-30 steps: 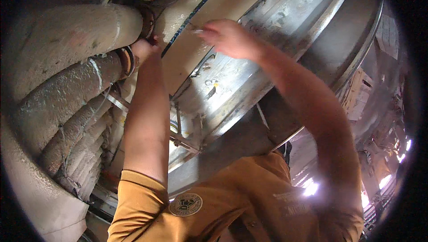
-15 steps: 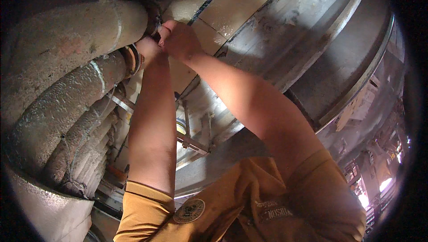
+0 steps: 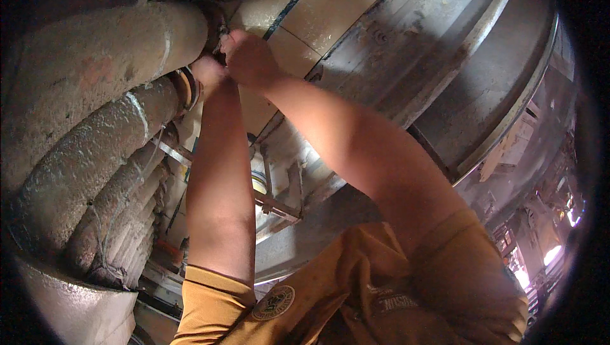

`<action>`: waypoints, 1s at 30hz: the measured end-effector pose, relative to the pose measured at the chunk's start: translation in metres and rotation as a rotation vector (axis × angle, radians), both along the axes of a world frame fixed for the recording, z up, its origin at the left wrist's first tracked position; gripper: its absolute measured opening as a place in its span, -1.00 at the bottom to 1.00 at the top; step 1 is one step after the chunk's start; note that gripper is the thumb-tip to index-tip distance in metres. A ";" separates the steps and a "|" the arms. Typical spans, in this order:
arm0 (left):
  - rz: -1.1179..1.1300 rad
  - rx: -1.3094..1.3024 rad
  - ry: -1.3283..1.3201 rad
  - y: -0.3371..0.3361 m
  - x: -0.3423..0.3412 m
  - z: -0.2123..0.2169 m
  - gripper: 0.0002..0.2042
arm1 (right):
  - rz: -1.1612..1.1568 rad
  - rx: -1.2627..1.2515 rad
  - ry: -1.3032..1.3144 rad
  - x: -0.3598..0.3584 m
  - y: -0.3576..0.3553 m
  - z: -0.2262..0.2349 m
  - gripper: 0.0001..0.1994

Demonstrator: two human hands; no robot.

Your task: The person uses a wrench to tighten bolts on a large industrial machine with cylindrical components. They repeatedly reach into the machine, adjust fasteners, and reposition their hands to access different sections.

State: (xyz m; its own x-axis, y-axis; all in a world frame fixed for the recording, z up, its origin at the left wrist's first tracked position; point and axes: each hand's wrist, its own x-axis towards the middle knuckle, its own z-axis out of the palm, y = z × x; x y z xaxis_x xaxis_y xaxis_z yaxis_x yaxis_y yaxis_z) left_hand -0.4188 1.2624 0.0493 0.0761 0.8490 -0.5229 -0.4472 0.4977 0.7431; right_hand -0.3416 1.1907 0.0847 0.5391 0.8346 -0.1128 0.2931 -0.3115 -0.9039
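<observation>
I am looking up at the underside of a machine. Both my arms reach up to a dark joint [image 3: 217, 22] at the end of a thick rusty pipe [image 3: 95, 72]. My right hand [image 3: 251, 59] is curled into a fist against that joint, its fingers closed on the dark fitting there. My left hand [image 3: 206, 72] sits just below and left of it, touching it, with its fingers tucked behind the pipe end and hidden. A metal ring [image 3: 185, 87] caps the wrapped pipe [image 3: 95, 167] right beside my left wrist.
A beige panel [image 3: 330, 2] and a long grey metal beam [image 3: 445, 59] run overhead to the right. A thin metal bracket [image 3: 279, 205] crosses behind my left forearm. Ribbed hoses [image 3: 121, 237] are stacked at the lower left. Bright daylight [image 3: 551, 255] shows at the lower right.
My right hand has swung left from the grey beam to the pipe joint and closed there beside my left hand. My left hand has stayed at the joint.
</observation>
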 end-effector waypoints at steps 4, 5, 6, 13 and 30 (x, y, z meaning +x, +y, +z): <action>0.066 -0.055 -0.146 0.010 -0.024 -0.037 -0.62 | 0.212 0.148 -0.239 0.008 0.002 -0.008 -0.88; 0.109 -0.083 -0.164 0.013 -0.039 -0.049 -0.61 | 0.235 0.081 -0.194 0.004 0.005 -0.006 -0.85; 0.167 -0.124 -0.148 0.021 -0.056 -0.061 -0.59 | 0.254 0.018 -0.155 0.000 0.009 -0.002 -0.82; 0.106 -0.061 -0.136 0.000 0.014 0.009 -0.63 | 0.630 0.219 -0.517 0.038 0.015 -0.030 -0.83; 0.239 -0.132 -0.145 0.001 -0.001 0.006 -0.65 | 1.053 0.238 -0.428 0.072 0.028 -0.005 -0.81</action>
State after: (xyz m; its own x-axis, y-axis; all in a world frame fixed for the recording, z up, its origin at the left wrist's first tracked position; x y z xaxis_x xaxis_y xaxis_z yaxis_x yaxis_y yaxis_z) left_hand -0.4199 1.2636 0.0551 -0.0358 0.7776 -0.6278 -0.6597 0.4534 0.5993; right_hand -0.2694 1.2187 0.0798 -0.4782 0.8684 0.1312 0.6021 0.4329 -0.6709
